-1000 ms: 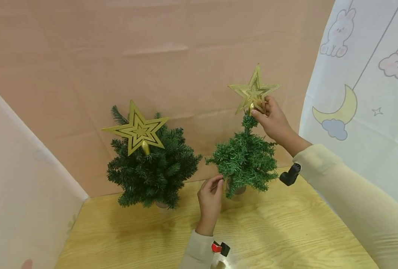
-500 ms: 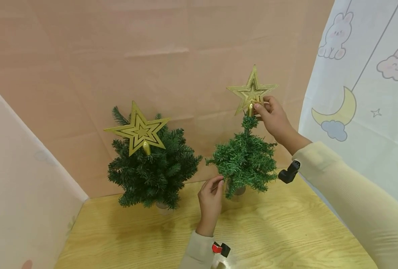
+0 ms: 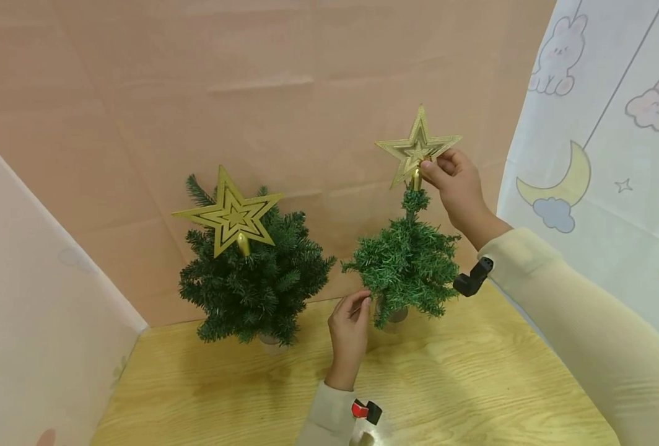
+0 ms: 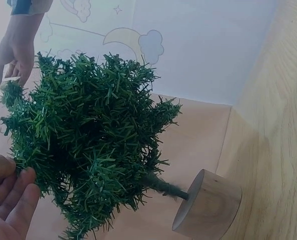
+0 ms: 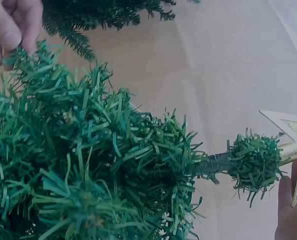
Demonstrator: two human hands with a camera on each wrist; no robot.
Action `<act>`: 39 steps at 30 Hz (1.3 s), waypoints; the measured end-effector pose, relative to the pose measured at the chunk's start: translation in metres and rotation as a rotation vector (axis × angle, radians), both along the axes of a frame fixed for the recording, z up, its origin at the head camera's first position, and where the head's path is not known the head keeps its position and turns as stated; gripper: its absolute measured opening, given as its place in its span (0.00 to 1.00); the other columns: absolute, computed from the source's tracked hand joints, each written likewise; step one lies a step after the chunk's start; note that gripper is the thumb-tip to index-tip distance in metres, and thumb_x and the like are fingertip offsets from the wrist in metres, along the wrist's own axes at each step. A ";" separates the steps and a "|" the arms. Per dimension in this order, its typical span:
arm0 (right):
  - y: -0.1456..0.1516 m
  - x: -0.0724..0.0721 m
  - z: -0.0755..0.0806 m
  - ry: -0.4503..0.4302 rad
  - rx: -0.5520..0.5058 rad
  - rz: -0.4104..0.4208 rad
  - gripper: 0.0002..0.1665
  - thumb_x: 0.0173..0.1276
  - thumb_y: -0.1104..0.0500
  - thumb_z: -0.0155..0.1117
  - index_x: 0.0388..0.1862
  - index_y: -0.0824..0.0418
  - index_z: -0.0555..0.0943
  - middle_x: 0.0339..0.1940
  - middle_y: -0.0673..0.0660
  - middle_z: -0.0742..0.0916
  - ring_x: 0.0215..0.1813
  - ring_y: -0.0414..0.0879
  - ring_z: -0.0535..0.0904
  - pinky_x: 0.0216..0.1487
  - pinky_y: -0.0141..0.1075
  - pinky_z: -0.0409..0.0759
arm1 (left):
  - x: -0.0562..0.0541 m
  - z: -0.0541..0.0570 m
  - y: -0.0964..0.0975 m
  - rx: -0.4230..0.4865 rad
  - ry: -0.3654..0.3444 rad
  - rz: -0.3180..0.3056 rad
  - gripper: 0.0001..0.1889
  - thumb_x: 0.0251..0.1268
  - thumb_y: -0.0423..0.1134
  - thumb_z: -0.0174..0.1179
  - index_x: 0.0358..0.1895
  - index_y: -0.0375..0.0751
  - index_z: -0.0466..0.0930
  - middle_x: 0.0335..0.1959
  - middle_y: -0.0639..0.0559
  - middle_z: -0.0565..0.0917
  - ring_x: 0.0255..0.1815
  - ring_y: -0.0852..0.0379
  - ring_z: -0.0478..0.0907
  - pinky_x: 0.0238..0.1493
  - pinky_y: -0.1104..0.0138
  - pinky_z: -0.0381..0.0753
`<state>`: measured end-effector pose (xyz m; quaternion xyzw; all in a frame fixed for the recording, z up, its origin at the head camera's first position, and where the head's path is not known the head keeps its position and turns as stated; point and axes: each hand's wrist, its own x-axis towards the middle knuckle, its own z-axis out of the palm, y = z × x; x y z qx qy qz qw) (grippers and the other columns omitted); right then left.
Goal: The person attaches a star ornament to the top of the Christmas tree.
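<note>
A gold star tree topper (image 3: pixel 417 148) stands upright at the top of the lighter green artificial Christmas tree (image 3: pixel 404 266), its shiny socket (image 3: pixel 415 180) right at the tufted tip. My right hand (image 3: pixel 463 192) pinches the star's lower right part between thumb and fingers. Lower down, my left hand (image 3: pixel 348 337) pinches a branch tip on the tree's left side; the right wrist view shows its fingers (image 5: pixel 11 37) at the needles. A round wooden base (image 4: pixel 208 205) carries the tree's thin stem in the left wrist view.
Left of it stands a darker green Christmas tree (image 3: pixel 257 291) with another gold star (image 3: pixel 235 217) leaning at its top. Both trees are on a wood-grain table (image 3: pixel 463 371). A peach cloth (image 3: pixel 223 93) hangs behind, and a printed white cloth (image 3: pixel 608 204) at the right.
My right thumb has slid up from the star's socket to the star's lower part, and the right wrist has shifted slightly. The left hand keeps its place at the branch tip.
</note>
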<state>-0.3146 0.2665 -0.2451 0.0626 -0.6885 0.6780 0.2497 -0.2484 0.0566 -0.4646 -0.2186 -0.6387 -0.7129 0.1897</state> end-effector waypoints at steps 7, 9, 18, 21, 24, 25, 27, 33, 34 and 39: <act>-0.002 0.000 -0.002 0.022 -0.058 0.001 0.15 0.70 0.60 0.63 0.53 0.62 0.73 0.45 0.55 0.83 0.49 0.45 0.82 0.58 0.36 0.79 | -0.001 0.000 -0.001 0.004 0.003 -0.011 0.09 0.69 0.26 0.57 0.49 0.30 0.81 0.47 0.35 0.81 0.48 0.43 0.82 0.50 0.61 0.83; -0.003 0.000 -0.003 0.025 -0.072 0.007 0.14 0.72 0.61 0.61 0.54 0.62 0.73 0.47 0.55 0.82 0.49 0.45 0.82 0.58 0.37 0.79 | -0.001 0.000 -0.001 0.005 0.003 -0.014 0.09 0.69 0.26 0.57 0.49 0.28 0.81 0.47 0.34 0.81 0.48 0.43 0.82 0.50 0.60 0.83; -0.003 0.000 -0.005 -0.009 -0.042 0.011 0.11 0.77 0.61 0.52 0.55 0.60 0.69 0.50 0.55 0.80 0.49 0.44 0.80 0.58 0.38 0.78 | 0.000 -0.001 -0.001 -0.001 0.020 0.000 0.09 0.69 0.25 0.57 0.48 0.27 0.81 0.46 0.34 0.81 0.47 0.43 0.82 0.50 0.59 0.83; -0.003 0.001 -0.004 -0.013 -0.017 0.027 0.09 0.78 0.61 0.50 0.53 0.61 0.67 0.51 0.56 0.78 0.49 0.44 0.80 0.61 0.40 0.76 | 0.001 -0.002 -0.001 -0.001 0.021 0.001 0.09 0.69 0.25 0.56 0.49 0.28 0.81 0.46 0.35 0.81 0.48 0.43 0.82 0.50 0.59 0.83; -0.002 0.001 -0.004 -0.012 -0.004 0.048 0.09 0.78 0.61 0.49 0.53 0.62 0.67 0.52 0.57 0.78 0.51 0.44 0.79 0.65 0.44 0.72 | 0.001 -0.002 -0.001 -0.002 0.017 -0.004 0.09 0.69 0.25 0.56 0.49 0.28 0.81 0.47 0.35 0.81 0.48 0.42 0.82 0.51 0.59 0.83; -0.002 0.001 -0.004 -0.013 -0.003 0.056 0.09 0.78 0.61 0.49 0.53 0.62 0.67 0.52 0.57 0.78 0.51 0.44 0.79 0.66 0.46 0.71 | 0.001 -0.002 -0.001 -0.002 0.014 -0.004 0.09 0.69 0.25 0.56 0.49 0.28 0.81 0.47 0.34 0.81 0.48 0.42 0.82 0.51 0.59 0.83; -0.002 0.001 -0.005 -0.016 -0.005 0.071 0.11 0.78 0.61 0.49 0.55 0.62 0.67 0.52 0.56 0.78 0.53 0.44 0.79 0.68 0.48 0.69 | 0.001 -0.002 -0.001 -0.001 0.012 -0.003 0.09 0.69 0.25 0.56 0.49 0.28 0.81 0.46 0.34 0.81 0.48 0.41 0.81 0.51 0.60 0.83; 0.001 0.002 -0.004 -0.023 0.012 0.085 0.13 0.78 0.61 0.49 0.58 0.61 0.67 0.51 0.55 0.79 0.53 0.44 0.78 0.68 0.48 0.68 | 0.000 -0.002 -0.001 -0.006 -0.007 0.002 0.09 0.68 0.24 0.56 0.49 0.29 0.81 0.46 0.39 0.81 0.48 0.42 0.81 0.51 0.65 0.83; 0.001 0.002 -0.004 -0.023 0.017 0.085 0.13 0.78 0.60 0.49 0.58 0.61 0.67 0.51 0.55 0.79 0.53 0.44 0.78 0.68 0.48 0.68 | 0.000 -0.002 -0.001 -0.006 -0.009 0.002 0.09 0.68 0.24 0.56 0.49 0.29 0.81 0.46 0.39 0.81 0.48 0.42 0.81 0.51 0.66 0.83; 0.001 0.003 -0.002 -0.018 0.021 0.081 0.13 0.77 0.60 0.51 0.58 0.60 0.68 0.50 0.55 0.79 0.53 0.44 0.79 0.67 0.48 0.70 | -0.001 -0.001 0.000 -0.009 -0.002 0.007 0.09 0.68 0.24 0.56 0.49 0.29 0.81 0.46 0.40 0.81 0.48 0.41 0.81 0.50 0.63 0.83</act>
